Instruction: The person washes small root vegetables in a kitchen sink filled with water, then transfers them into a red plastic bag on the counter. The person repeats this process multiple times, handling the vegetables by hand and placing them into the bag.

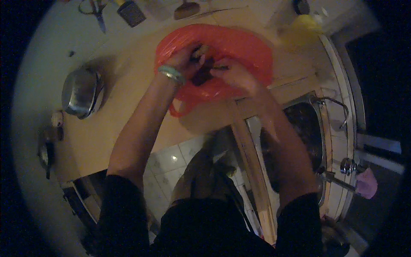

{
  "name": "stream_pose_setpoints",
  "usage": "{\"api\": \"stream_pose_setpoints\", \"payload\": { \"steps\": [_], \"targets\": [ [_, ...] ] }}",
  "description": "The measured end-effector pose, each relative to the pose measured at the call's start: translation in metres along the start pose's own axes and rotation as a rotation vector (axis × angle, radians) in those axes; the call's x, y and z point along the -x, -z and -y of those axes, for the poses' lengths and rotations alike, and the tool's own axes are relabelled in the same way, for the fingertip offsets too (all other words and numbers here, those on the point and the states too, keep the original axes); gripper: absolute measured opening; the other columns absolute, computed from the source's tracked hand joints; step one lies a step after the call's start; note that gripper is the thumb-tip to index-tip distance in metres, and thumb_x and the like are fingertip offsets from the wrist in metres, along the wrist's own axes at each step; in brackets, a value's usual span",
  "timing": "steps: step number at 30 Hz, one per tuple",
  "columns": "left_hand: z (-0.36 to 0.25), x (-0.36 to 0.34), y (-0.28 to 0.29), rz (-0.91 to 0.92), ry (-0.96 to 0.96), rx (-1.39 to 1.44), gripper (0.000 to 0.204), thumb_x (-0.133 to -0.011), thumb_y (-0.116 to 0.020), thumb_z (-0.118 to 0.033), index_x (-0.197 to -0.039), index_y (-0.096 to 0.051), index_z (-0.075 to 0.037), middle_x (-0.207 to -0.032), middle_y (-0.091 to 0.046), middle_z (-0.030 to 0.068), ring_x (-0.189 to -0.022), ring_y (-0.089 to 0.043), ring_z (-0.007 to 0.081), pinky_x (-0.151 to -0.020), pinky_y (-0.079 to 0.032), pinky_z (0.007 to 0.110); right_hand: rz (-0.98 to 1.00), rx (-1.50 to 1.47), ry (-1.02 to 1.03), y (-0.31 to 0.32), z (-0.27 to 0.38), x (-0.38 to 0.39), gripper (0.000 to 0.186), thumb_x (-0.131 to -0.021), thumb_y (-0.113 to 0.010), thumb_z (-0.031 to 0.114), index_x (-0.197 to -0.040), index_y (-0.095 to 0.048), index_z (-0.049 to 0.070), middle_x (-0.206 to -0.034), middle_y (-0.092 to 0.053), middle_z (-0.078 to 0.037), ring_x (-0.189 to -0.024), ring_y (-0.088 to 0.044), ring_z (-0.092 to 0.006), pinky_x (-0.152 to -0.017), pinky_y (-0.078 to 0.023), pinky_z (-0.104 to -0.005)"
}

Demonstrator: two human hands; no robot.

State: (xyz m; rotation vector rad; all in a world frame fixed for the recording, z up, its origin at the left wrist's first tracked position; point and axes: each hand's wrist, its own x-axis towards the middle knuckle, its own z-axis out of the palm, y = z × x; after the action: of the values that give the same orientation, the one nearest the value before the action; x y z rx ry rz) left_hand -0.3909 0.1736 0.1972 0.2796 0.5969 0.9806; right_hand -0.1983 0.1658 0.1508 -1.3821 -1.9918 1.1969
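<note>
Head view, dim kitchen. Nearest: tiled floor (pixel 171 160) showing below the counter's (pixel 128 115) near edge, and a wooden frame (pixel 252 167) running beside the steel sink (pixel 306 124) at the right. Mid-counter: left hand (pixel 188 60), bangles at the wrist, and right hand (pixel 233 75) meeting over the red plastic bag (pixel 248 49), fingers curled and closing on a small dark item (pixel 203 73) between them; what it is, cannot tell. The bag is lying at the counter's middle, toward the far edge. Risk, as judged: the thin bag is sliding or tearing under the pulling, spilling contents toward the sink. Left edge: steel bowl (pixel 81 92). Far edge: scissors (pixel 97 10), brush (pixel 130 12), yellow bottle (pixel 302 28).
</note>
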Motion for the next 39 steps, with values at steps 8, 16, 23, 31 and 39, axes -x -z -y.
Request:
{"api": "stream_pose_setpoints", "payload": {
  "steps": [8, 16, 23, 31, 39],
  "targets": [
    [0.104, 0.060, -0.064, -0.317, -0.138, -0.322, 0.018, -0.089, -0.051, -0.014, -0.101, -0.056, -0.002, -0.096, -0.058, 0.0066, -0.088, -0.056, 0.0177, -0.066, -0.050, 0.024, -0.470, -0.314, 0.014, 0.047, 0.028, 0.172, 0.026, -0.084, -0.059, 0.014, -0.109, -0.054, 0.007, -0.099, -0.062, -0.011, -0.086, -0.061, -0.0180, -0.077, -0.048, -0.0320],
    [0.256, 0.062, -0.112, 0.272, 0.438, 0.502, 0.018, -0.087, -0.056, -0.016, -0.102, -0.058, -0.006, -0.094, -0.061, 0.0071, -0.085, -0.058, 0.0171, -0.070, -0.052, 0.028, -0.826, -0.528, -0.606, 0.048, -0.100, 0.371, 0.032, -0.087, -0.058, 0.020, -0.116, -0.051, 0.007, -0.101, -0.060, -0.008, -0.094, -0.058, -0.0174, -0.080, -0.047, -0.0302],
    [0.423, -0.002, -0.089, 0.312, 0.593, -0.536, 0.026, -0.086, -0.058, -0.017, -0.109, -0.051, -0.007, -0.102, -0.057, 0.0097, -0.092, -0.058, 0.0235, -0.080, -0.051, 0.035, -0.973, -1.014, -0.349, 0.042, -0.119, 0.458, 0.043, -0.087, -0.056, 0.012, -0.126, -0.042, 0.003, -0.117, -0.056, -0.016, -0.106, -0.056, -0.0238, -0.087, -0.048, -0.0348],
    [0.506, -0.043, -0.067, 0.250, 0.822, -0.656, 0.026, -0.081, -0.064, -0.027, -0.099, -0.060, -0.009, -0.100, -0.060, 0.0047, -0.087, -0.058, 0.0185, -0.076, -0.050, 0.033, -1.140, -0.989, -0.300, 0.058, -0.078, 0.456, 0.039, -0.087, -0.056, 0.009, -0.123, -0.044, 0.003, -0.108, -0.060, -0.017, -0.097, -0.060, -0.0233, -0.083, -0.051, -0.0313],
    [0.509, -0.084, -0.017, 0.620, 0.367, -1.803, 0.035, -0.084, -0.057, -0.035, -0.102, -0.062, -0.006, -0.102, -0.062, 0.0122, -0.092, -0.059, 0.0223, -0.081, -0.047, 0.034, -1.299, -0.725, -0.652, 0.019, -0.212, 0.425, 0.022, -0.088, -0.057, 0.019, -0.101, -0.060, 0.001, -0.091, -0.065, -0.014, -0.086, -0.062, -0.0188, -0.070, -0.051, -0.0295]
  ]
}}
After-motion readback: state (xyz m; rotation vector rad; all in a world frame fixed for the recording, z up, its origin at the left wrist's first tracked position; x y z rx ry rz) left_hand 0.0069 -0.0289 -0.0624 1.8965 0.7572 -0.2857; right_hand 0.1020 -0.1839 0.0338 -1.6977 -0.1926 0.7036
